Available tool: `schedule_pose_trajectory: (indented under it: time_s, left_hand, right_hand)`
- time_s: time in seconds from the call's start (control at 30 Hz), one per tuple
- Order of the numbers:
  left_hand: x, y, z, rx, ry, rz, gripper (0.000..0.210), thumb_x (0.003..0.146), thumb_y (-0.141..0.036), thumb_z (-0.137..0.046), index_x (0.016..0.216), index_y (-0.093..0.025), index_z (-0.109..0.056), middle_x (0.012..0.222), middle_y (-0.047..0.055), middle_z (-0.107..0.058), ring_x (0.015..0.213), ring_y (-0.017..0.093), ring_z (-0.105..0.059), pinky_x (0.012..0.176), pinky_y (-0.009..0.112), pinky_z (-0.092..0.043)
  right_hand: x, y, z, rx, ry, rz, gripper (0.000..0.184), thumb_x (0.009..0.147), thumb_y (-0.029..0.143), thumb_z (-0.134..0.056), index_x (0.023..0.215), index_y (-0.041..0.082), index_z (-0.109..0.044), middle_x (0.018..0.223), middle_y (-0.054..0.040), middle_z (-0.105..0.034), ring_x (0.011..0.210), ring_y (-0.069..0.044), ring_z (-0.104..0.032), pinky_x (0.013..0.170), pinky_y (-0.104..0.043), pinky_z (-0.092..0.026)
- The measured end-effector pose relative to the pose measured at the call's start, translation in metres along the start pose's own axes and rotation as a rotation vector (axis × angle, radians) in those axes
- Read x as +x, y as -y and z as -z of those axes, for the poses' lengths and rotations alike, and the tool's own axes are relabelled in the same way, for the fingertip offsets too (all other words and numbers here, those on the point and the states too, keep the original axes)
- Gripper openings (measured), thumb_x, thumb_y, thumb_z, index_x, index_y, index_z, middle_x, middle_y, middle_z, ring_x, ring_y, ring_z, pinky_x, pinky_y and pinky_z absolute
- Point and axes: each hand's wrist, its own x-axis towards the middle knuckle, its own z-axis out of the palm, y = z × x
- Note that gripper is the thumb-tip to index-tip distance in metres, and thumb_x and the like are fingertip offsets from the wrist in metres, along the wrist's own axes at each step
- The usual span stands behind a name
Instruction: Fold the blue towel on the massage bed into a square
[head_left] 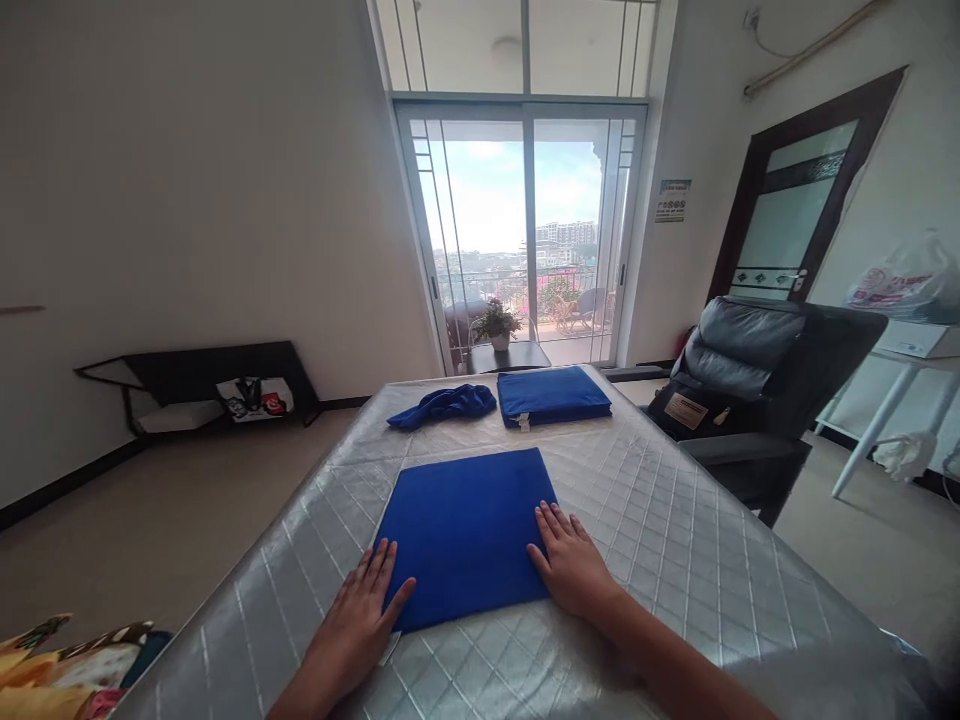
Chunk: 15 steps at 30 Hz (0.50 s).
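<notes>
A flat blue folded cloth point(469, 530) lies on the silver quilted surface point(660, 560) in front of me. My left hand point(360, 610) rests along its left edge, fingers stretched out and thumb spread onto the cloth. On the opposite edge lies my right hand point(566, 555), also flat, with its fingertips on the cloth. A small white tag point(390, 648) pokes out near my left wrist. Farther back is a neat blue stack point(553, 393) with a white label at its front corner. Left of that stack lies a crumpled blue cloth point(442, 405).
A black reclining chair point(750, 370) stands at the right with a dark bag point(694, 410) on it. Colourful fabrics point(67, 670) lie at the lower left. Beyond the far edge is a small table with a potted plant point(497, 325), before a sliding glass door point(525, 240).
</notes>
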Motion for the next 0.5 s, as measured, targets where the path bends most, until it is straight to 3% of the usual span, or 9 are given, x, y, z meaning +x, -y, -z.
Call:
schedule_pose_trajectory:
  time_s: [0.17,0.33,0.5]
  left_hand:
    - [-0.001,-0.008,0.006,-0.029,-0.053,-0.052,0.069,0.099,-0.061,-0.021,0.156,-0.026,-0.035,0.157,0.008,-0.045,0.148,0.028,-0.033,0.115,0.048,-0.034]
    - [-0.002,-0.01,0.006,-0.019,-0.022,-0.004,0.074,0.097,-0.064,-0.02,0.156,-0.021,-0.035,0.159,0.01,-0.04,0.149,0.03,-0.03,0.117,0.048,-0.031]
    - [-0.002,-0.013,0.006,-0.011,0.015,0.007,0.077,0.098,-0.063,-0.02,0.156,-0.015,-0.033,0.162,0.011,-0.034,0.151,0.029,-0.026,0.12,0.048,-0.027]
  right_hand:
    - [0.001,0.0,0.0,-0.049,0.028,-0.012,0.07,0.102,0.05,-0.019,0.16,0.011,-0.017,0.167,-0.0055,-0.009,0.155,-0.021,-0.007,0.125,-0.044,-0.008]
    - [0.011,0.006,0.015,-0.117,0.074,-0.014,0.07,0.101,0.05,-0.022,0.159,0.011,-0.023,0.166,-0.0084,-0.017,0.154,-0.025,-0.014,0.124,-0.049,-0.011]
    - [0.043,0.013,0.026,-0.102,-0.009,0.017,0.069,0.102,0.046,-0.017,0.159,0.007,-0.023,0.166,-0.01,-0.018,0.154,-0.023,-0.013,0.124,-0.045,-0.011]
